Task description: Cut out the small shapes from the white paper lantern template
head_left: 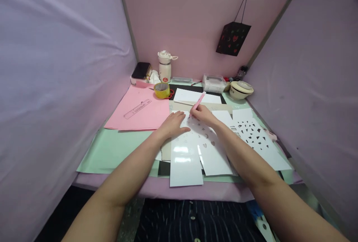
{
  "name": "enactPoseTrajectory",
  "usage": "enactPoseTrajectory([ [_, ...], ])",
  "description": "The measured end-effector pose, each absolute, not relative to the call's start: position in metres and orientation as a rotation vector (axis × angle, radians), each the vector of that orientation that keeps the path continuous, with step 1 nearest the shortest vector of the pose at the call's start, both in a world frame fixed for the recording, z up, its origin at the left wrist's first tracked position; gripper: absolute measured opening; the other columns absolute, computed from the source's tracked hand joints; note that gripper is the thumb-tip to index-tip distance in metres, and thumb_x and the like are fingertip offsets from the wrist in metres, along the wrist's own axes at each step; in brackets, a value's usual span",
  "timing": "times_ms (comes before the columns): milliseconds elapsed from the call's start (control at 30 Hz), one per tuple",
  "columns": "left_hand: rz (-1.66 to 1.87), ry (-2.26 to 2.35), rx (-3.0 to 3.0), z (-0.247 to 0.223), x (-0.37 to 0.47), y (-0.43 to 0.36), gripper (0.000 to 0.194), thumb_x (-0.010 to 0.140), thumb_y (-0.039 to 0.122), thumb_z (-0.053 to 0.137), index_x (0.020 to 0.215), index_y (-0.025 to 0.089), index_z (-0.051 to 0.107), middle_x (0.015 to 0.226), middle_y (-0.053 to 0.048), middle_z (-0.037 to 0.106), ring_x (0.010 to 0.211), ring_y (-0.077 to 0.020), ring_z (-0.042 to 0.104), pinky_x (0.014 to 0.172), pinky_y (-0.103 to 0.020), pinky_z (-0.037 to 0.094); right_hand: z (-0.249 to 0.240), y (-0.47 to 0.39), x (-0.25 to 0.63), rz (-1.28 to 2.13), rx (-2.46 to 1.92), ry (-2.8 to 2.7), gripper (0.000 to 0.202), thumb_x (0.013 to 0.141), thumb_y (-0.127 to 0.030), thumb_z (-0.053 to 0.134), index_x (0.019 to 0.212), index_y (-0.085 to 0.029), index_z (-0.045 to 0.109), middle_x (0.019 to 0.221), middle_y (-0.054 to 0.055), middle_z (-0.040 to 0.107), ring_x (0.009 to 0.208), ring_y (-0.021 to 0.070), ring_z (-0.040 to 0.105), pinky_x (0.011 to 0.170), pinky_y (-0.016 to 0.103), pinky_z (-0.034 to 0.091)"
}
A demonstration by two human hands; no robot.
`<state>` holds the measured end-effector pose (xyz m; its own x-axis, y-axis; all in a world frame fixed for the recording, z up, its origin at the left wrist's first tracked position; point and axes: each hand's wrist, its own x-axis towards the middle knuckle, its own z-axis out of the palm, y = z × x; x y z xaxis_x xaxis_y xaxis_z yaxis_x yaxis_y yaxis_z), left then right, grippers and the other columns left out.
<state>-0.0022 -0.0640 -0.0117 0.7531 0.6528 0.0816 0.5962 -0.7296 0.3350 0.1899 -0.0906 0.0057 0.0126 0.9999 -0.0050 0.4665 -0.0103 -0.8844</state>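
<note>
My right hand (pixel 203 115) is closed round a slim pink pen-like tool (pixel 199 101). Its dark tip points down at the top part of a white sheet (pixel 186 173); whether it is a pen or a knife I cannot make out. Flat on the same sheet, to the left of the tip, rests my left hand (pixel 175 123) with fingers apart. Glossy patches shine on this sheet, and faint small shapes show near my fingers. Beside it, partly under my right forearm, lies a white sheet (pixel 217 163) with star, moon and heart cut-outs.
Pink paper (pixel 142 113) with a ruler (pixel 137 109) lies left on the green mat (pixel 112 152). Yellow tape (pixel 161 90), red-handled scissors (pixel 171 93), a bottle (pixel 165 68), a clear box (pixel 214 84) and a lidded bowl (pixel 241 90) stand behind. A black lantern (pixel 234 38) hangs above.
</note>
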Motion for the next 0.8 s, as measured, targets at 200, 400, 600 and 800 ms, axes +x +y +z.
enactPoseTrajectory([
  [200,0.351,0.924,2.672,-0.017,-0.001,-0.061,0.062,0.085,0.051,0.063,0.134,0.014,0.050,0.144,-0.016,0.049,0.134,-0.0320,0.044,0.110,-0.045,0.034,-0.011,-0.092,0.186,0.797,-1.590,-1.594,0.008,0.069,-0.024,0.052,0.070,-0.018,0.058,0.065,0.000,0.058,0.063,0.0150,0.052,0.057,0.026,0.038],
  [400,0.404,0.898,2.656,-0.020,-0.002,-0.059,0.060,0.084,0.050,0.065,0.131,0.015,0.051,0.140,-0.017,0.052,0.129,-0.0325,0.048,0.108,-0.046,0.037,-0.013,-0.092,0.189,0.851,-1.537,-1.654,0.012,0.070,-0.023,0.050,0.068,-0.017,0.060,0.064,0.000,0.059,0.062,0.0148,0.052,0.057,0.026,0.037],
  [600,0.406,0.896,2.660,-0.019,-0.002,-0.059,0.059,0.083,0.051,0.066,0.129,0.016,0.052,0.138,-0.016,0.053,0.128,-0.0327,0.049,0.106,-0.044,0.038,-0.012,-0.092,0.188,0.846,-1.543,-1.656,0.011,0.068,-0.022,0.050,0.067,-0.018,0.060,0.063,0.000,0.060,0.062,0.0150,0.053,0.057,0.026,0.037],
  [800,0.405,0.897,2.653,-0.020,-0.001,-0.058,0.059,0.083,0.049,0.066,0.129,0.014,0.052,0.137,-0.016,0.053,0.126,-0.0318,0.050,0.105,-0.043,0.038,-0.012,-0.092,0.188,0.846,-1.557,-1.662,0.008,0.068,-0.022,0.051,0.067,-0.018,0.058,0.061,-0.002,0.057,0.060,0.0139,0.050,0.057,0.026,0.036],
])
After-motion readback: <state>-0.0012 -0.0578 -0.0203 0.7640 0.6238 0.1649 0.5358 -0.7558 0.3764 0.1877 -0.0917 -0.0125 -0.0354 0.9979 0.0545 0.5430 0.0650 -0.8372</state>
